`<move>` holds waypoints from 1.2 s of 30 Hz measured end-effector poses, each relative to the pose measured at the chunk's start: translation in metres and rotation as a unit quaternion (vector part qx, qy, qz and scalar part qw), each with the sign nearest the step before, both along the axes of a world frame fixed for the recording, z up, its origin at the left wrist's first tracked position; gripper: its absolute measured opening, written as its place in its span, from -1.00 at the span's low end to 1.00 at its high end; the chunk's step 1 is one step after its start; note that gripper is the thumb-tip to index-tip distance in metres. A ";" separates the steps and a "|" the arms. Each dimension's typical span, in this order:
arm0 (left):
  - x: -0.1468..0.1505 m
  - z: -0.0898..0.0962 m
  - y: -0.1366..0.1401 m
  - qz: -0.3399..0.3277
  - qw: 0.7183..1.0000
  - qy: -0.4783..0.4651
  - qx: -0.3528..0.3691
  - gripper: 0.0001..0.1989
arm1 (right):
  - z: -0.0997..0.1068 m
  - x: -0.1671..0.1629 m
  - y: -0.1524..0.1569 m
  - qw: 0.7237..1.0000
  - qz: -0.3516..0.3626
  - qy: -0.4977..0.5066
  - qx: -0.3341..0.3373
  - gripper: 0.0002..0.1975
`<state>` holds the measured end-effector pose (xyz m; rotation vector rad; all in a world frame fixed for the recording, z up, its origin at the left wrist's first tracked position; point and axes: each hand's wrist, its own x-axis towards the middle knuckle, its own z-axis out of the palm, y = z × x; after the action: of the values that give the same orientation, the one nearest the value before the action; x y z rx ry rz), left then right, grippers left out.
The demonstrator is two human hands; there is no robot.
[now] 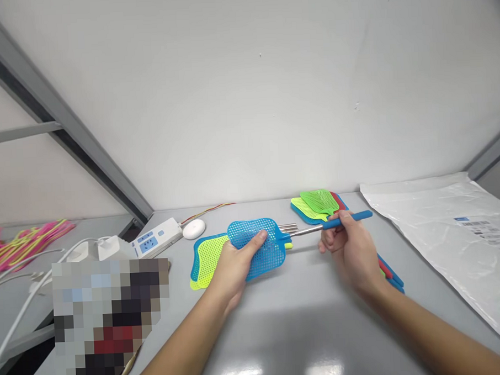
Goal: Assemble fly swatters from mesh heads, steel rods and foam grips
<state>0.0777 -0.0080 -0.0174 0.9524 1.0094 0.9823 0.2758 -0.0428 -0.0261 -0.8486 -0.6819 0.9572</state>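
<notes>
A blue fly swatter (266, 260) with a perforated head and a metal shaft is held above the table between both hands. My left hand (232, 265) is closed on its head, thumb on top. The blue handle is gripped by my right hand (350, 249), between thumb and fingers. Beneath and left of the held one lie a yellow-green fly swatter (209, 264) and another blue swatter head (194, 263), partly hidden. Behind my right hand is a pile of swatters with a green swatter (320, 201) on top; red, blue and yellow-green ones show below. Their handles (392, 274) stick out beyond my right wrist.
On the grey table (281, 330), a white power strip (159, 238) and a round white device (194, 229) sit at the left. A white plastic mailing bag (446, 228) covers the right side. Pink and yellow cords (32, 241) lie far left, near a blurred-out patch.
</notes>
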 end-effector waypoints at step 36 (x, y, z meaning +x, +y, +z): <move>0.018 -0.015 -0.013 -0.052 0.992 0.038 0.104 -0.61 | -0.029 -0.029 -0.013 0.863 0.472 -0.090 -0.153 -0.63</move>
<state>0.0960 -0.0208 -0.0321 1.2117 0.9219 0.9824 0.2463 -0.0561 -0.0551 -0.8845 -1.1716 1.9270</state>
